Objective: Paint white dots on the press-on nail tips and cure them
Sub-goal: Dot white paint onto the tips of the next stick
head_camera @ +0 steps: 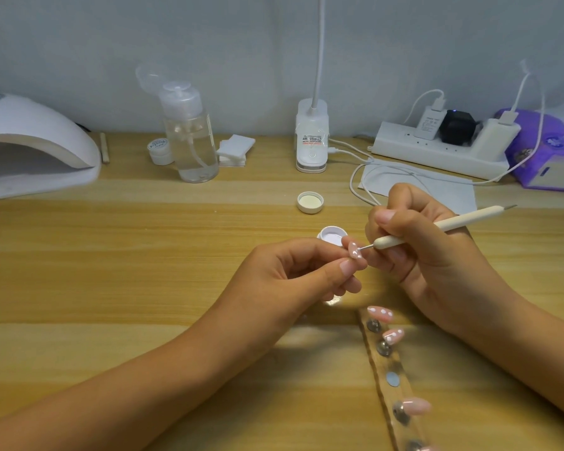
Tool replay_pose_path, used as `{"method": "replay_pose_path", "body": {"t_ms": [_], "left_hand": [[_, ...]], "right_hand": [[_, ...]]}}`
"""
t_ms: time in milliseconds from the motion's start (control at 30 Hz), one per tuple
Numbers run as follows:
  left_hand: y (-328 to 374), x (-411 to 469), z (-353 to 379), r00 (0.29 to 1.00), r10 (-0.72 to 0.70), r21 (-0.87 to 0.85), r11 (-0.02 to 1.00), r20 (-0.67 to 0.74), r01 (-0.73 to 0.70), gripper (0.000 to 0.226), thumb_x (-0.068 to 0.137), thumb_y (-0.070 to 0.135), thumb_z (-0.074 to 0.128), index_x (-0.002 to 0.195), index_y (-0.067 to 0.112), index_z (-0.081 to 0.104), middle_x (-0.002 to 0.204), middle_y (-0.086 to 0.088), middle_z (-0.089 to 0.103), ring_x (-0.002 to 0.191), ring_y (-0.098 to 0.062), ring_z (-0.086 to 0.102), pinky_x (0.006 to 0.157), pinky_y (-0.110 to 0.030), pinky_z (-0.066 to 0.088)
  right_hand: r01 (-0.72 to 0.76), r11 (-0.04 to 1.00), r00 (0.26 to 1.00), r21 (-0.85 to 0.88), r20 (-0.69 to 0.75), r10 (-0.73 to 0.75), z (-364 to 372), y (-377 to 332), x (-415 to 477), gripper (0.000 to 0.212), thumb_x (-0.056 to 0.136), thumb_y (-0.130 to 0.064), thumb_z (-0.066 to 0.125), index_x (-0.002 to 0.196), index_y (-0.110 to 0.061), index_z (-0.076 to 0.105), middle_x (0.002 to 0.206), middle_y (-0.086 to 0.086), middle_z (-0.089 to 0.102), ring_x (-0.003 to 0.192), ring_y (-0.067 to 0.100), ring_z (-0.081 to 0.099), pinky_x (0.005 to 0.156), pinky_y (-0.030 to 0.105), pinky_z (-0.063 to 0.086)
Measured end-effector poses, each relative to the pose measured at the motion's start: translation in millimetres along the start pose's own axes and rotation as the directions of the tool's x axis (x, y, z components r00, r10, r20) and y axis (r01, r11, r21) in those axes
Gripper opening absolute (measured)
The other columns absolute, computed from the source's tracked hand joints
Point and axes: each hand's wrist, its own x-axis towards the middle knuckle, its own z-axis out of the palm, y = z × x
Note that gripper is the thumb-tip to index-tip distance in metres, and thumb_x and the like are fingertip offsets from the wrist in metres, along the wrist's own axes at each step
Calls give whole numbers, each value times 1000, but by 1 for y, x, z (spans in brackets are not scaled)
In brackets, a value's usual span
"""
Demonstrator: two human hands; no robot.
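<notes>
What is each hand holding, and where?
Left hand pinches a pink nail tip, seemingly by its base; right hand grips the pen near its front end.

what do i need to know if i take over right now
Hands: left hand pinches a nail tip; right hand holds the pen, its point on that tip.
Things: paint pot open behind the hands, a lid further back, lamp far left.
Done: two dotted tips on the strip; the held one has some dots.
Left: finish it, dot the plain tip lower on the strip, cure.
</notes>
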Motion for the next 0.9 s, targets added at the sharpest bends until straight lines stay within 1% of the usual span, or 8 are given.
{"method": "replay_pose_path", "body": {"t_ms": [267,467,533,633,700,767,833,900], "left_hand": [[-1,0,0,1000,-4,1,1000,4,4,17,79,27,66,87,17,76,77,0,73,72,-3,62,65,-12,47],[0,-1,0,1000,-24,22,999,-8,24,21,74,28,68,86,13,76,72,1,72,68,-1,63,65,-11,46],[0,-1,0,1000,-23,20,1000,-17,23,22,72,27,69,85,11,75,71,1,71,67,-2,63,64,-11,46],[-1,-1,1,999,-23,22,999,-28,24,19,70,27,70,82,13,76,74,-2,73,69,-4,65,65,-11,47],[-1,-1,1,999,-28,-4,1000,-30,28,17,71,24,72,84,15,75,71,-1,72,67,-3,66,63,-10,47],[-1,0,-1,999,-35,-44,998,-32,33,17,74,21,78,89,16,70,73,-3,73,66,-5,66,63,-11,48],[-1,1,-2,998,-46,-76,996,-50,42,21,77,21,75,93,15,63,78,-7,75,68,-8,66,64,-15,49],[1,1,-1,996,-31,-123,992,-83,20,22,79,21,75,92,12,59,82,-10,76,72,-11,67,64,-15,50]], "right_hand": [[-11,999,1000,32,-19,12,2,-1,1,30,81,-11,54,53,-21,46,48,-1,38,47,8,40,55,20,52],[-23,1000,1000,8,-3,23,2,-2,0,28,82,-20,60,57,-18,48,49,0,39,47,8,43,54,19,52],[-26,1000,1000,-2,14,26,1,-1,0,26,81,-21,61,59,-17,48,49,1,40,47,9,45,56,21,52],[-29,1000,999,7,26,29,0,-1,1,26,78,-25,64,59,-17,49,50,1,40,47,11,48,60,23,54],[-17,999,1000,34,25,16,0,-1,1,26,77,-27,64,59,-18,50,50,1,39,47,10,46,65,25,56],[11,997,1000,77,-5,-10,-1,0,3,25,78,-27,65,60,-19,49,52,0,37,47,8,42,69,27,57],[29,995,998,97,-54,-24,-3,-1,4,26,80,-27,64,61,-19,48,53,-1,36,49,7,39,72,28,57],[33,994,995,102,-98,-23,-5,-3,4,29,85,-29,64,62,-20,48,53,-3,37,50,7,39,73,27,56]]}}
